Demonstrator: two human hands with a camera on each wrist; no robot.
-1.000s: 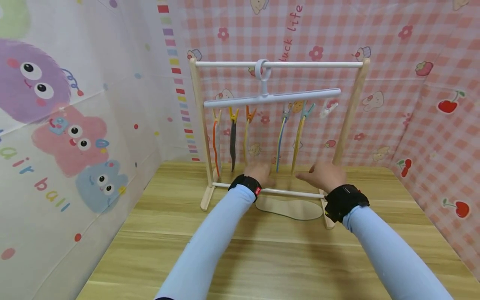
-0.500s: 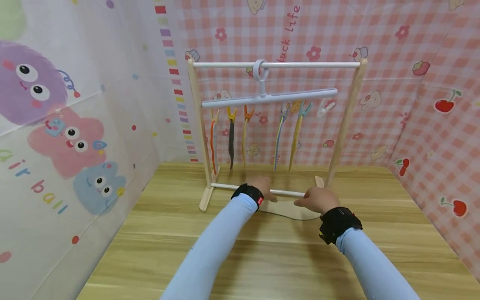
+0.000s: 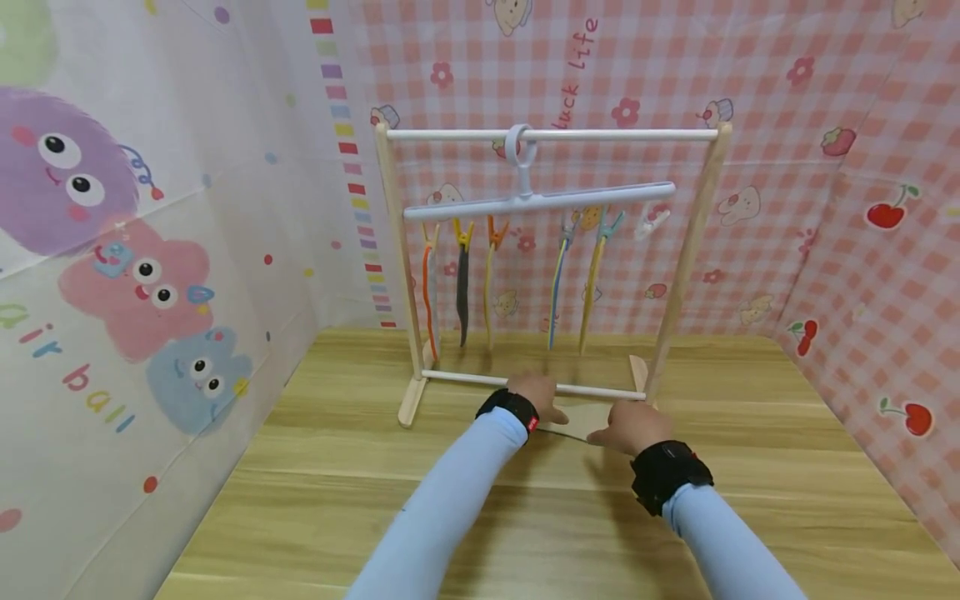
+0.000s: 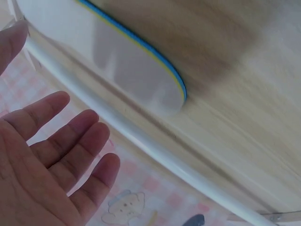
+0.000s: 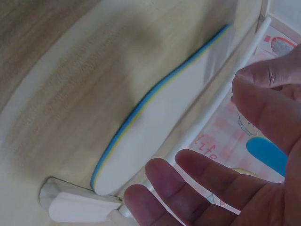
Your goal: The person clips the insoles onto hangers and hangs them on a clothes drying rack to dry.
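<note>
A pale shoe insole with a blue and yellow edge lies flat on the table in front of the rack's lower bar. My left hand is over its left part, fingers relaxed and apart in the left wrist view. At the other end, my right hand hovers close above the insole. Its three outer fingers are loosely bent, and thumb and index come near each other with nothing seen between them. Whether either hand touches the insole cannot be made out.
A wooden rack carries a white hanger, tilted up to the right. Several insoles hang from coloured clips, among them a dark one. A white clip hangs at the right. The lower bar runs behind the hands.
Both hands have come down and toward the person, from behind the lower bar to the insole on the table. The insole lies in about the same place.
</note>
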